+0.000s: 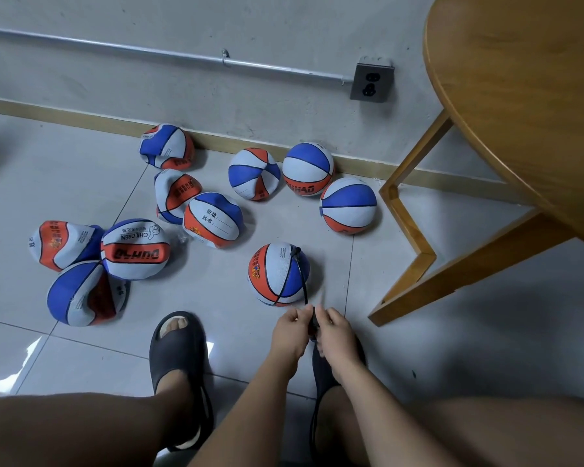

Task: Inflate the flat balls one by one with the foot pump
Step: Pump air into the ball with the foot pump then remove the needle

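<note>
A round red, white and blue ball [279, 274] lies on the tiled floor just beyond my hands, with a black pump hose [302, 281] plugged into its top. My left hand [292, 328] and my right hand [334, 332] meet at the near end of that hose, both pinching a small black part of the foot pump, which is mostly hidden under them and my right foot. Several flat, crumpled balls [135, 249] lie in a heap to the left. Three rounder balls [307, 168] sit by the wall.
A wooden round table [520, 79] with angled legs [412, 230] stands at the right. My left foot in a black slipper [179, 352] rests on the floor. A wall socket [371, 82] and a metal conduit [182, 57] run along the grey wall.
</note>
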`<action>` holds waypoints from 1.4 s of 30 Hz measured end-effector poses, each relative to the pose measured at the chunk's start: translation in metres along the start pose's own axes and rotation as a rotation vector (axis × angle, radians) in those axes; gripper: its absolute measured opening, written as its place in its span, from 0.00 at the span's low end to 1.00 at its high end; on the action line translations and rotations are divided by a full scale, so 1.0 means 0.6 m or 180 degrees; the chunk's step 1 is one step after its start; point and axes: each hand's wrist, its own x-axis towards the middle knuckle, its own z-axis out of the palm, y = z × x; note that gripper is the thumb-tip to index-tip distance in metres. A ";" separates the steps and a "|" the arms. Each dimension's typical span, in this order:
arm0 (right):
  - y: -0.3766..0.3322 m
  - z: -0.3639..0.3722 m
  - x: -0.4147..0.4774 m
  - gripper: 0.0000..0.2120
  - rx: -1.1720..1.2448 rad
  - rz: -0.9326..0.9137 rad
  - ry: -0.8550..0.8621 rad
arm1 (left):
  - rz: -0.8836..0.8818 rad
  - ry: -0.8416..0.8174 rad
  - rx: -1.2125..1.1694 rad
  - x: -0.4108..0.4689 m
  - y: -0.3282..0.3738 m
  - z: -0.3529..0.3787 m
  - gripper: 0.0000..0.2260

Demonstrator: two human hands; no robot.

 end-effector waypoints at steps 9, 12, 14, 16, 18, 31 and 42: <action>-0.005 -0.002 0.000 0.20 -0.0182 0.0101 0.0058 | 0.0108 0.0132 0.0301 -0.004 -0.005 0.000 0.19; -0.054 0.000 -0.009 0.20 0.0012 -0.0234 0.0257 | 0.0411 0.0246 -0.0236 -0.027 0.039 0.011 0.17; -0.098 -0.001 -0.011 0.20 0.0272 -0.0475 0.0404 | 0.0644 0.0337 -0.0545 -0.036 0.080 0.016 0.17; -0.138 -0.005 -0.011 0.21 0.0439 -0.0714 0.0478 | 0.0829 0.0372 -0.0606 -0.036 0.116 0.015 0.18; -0.149 -0.007 -0.007 0.21 0.0508 -0.0808 0.0461 | 0.0878 0.0334 -0.0589 -0.031 0.128 0.011 0.18; 0.023 0.006 0.010 0.25 0.0039 -0.0115 0.0206 | 0.0154 -0.0008 0.0070 -0.005 0.005 0.008 0.16; 0.000 0.003 -0.011 0.18 -0.0156 -0.0161 0.0232 | 0.0221 0.0125 0.0148 -0.010 -0.011 0.004 0.19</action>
